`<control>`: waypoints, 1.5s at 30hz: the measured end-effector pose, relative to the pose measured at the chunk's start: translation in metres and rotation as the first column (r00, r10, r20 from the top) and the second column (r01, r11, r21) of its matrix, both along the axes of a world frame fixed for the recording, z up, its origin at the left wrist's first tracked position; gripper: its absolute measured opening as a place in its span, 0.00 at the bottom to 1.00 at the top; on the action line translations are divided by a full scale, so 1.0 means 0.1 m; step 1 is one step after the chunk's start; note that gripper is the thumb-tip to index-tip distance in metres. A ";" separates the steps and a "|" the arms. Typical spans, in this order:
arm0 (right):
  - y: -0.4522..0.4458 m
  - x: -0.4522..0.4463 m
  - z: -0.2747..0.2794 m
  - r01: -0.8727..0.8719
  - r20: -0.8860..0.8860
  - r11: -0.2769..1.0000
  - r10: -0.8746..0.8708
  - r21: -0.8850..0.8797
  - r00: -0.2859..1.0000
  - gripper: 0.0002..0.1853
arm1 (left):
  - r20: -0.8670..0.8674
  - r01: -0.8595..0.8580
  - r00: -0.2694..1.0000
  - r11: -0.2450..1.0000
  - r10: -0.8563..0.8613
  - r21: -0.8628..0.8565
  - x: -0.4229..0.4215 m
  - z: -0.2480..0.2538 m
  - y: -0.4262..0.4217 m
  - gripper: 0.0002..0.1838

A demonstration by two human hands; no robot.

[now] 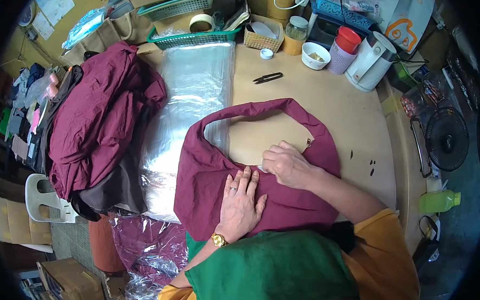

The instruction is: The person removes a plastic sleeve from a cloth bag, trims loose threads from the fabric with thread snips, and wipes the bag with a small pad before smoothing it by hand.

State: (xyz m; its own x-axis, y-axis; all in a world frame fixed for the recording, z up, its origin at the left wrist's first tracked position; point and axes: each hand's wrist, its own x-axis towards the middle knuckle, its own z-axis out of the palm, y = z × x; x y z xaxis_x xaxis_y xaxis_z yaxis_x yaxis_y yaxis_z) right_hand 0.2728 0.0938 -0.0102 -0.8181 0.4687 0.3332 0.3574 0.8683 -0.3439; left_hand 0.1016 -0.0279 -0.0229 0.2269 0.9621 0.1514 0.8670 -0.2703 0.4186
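Note:
A maroon cloth bag with a wide looped strap lies flat on the brown table in front of me. Fingers spread, my left hand rests flat on the bag just below its opening. My right hand is closed at the bag's upper edge, with a small whitish piece showing at its fingertips; what that is I cannot make out. Beside the right hand, a zipper pull hangs near the strap's base. Black thread snips lie beyond the strap.
Clear plastic sheets lie left of the bag, beside a heap of maroon cloth. Green baskets, a small wicker basket, a jar, a white bowl and a kettle line the back.

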 end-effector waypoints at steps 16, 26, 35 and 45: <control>-0.13 -0.20 0.04 0.180 0.022 0.983 -0.179 -0.047 0.984 0.03 | -0.001 -0.007 1.000 0.999 0.007 0.043 0.02 0.03 -0.01 0.33; -0.21 -0.19 0.14 0.255 0.219 0.963 -0.231 -0.087 0.948 0.05 | 0.035 -0.011 0.999 0.996 0.007 0.094 0.01 0.02 -0.03 0.33; -0.55 -0.22 -0.07 0.334 0.080 0.932 -0.347 0.140 0.935 0.03 | -0.022 -0.286 0.947 0.868 0.322 0.406 -0.40 0.63 0.54 0.08; -0.57 -0.13 -0.13 0.322 -0.019 0.930 -0.324 0.177 0.946 0.02 | 0.177 -0.307 0.940 0.949 0.291 0.074 -0.56 0.44 0.94 0.11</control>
State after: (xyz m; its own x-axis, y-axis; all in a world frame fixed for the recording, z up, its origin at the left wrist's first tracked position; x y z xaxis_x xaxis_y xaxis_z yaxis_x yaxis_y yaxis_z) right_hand 0.2597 0.0372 -0.0232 -0.6363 0.6430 0.4262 0.6310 0.7516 -0.1919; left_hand 0.0458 0.0663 0.0214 -0.1045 0.9600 0.2599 0.8373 -0.0561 0.5439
